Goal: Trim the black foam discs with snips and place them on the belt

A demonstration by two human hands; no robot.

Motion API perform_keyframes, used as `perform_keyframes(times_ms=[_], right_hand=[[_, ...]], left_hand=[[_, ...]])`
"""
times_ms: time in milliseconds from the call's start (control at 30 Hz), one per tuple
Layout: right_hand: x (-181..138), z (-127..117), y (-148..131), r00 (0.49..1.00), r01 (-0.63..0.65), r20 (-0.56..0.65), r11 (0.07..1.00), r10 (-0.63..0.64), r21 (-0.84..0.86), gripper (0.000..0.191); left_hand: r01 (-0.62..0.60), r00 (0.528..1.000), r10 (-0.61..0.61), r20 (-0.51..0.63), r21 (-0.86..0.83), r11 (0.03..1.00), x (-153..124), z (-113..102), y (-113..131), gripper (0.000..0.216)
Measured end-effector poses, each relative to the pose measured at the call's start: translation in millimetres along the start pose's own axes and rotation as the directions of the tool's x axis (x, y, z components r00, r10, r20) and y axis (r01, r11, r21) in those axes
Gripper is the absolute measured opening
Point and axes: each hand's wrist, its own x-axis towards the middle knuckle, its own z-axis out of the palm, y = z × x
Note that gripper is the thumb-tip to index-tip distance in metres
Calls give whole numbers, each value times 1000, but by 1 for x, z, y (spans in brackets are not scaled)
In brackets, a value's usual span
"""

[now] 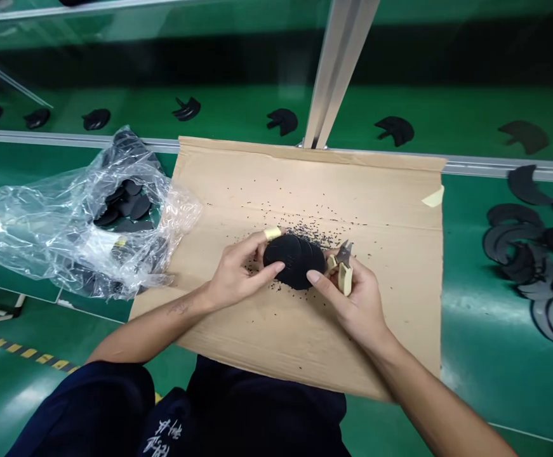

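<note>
Several thin black discs [295, 261], overlapping like a fanned stack, are held between my two hands above a cardboard sheet [238, 324]. My left hand [245, 266] pinches the stack's left side, thumb on top; yellow tape wraps its index finger. At the right side, my right hand [350, 295] presses its thumb on the discs' edge. That same hand also carries small cutting pliers [344, 270] with pale yellow handles, jaws pointing up and away. Tiny black bits [312, 230] lie scattered on the cardboard, thickest just beyond the discs.
On the left, a clear plastic bag [33, 216] lies open with black discs [126, 203] inside. Curved black pieces [538, 254] are piled at the right. More black pieces [282, 120] line the green belt behind a metal rail and post [340, 70].
</note>
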Motion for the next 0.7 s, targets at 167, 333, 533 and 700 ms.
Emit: perform_keyframes(times_ms=[167,333,533,700], right_hand=[[-1,2,3,1000,8,-9,998,-8,-54,37],[-4,3,3,999,41,-7,993,-42,-113,33],[-4,4,4,997,77,10,990,-76,-122,26],[-4,3,4,996,81,35,986,-77,-145,23]], left_hand=[[152,988,-151,11,-81,985,-2,1,2,44],[309,951,-299,83,-162,937,5,-1,4,25],[395,918,-357,173,-319,861,9,-6,5,30],[333,941,-300,158,-263,905,8,-7,10,22]])
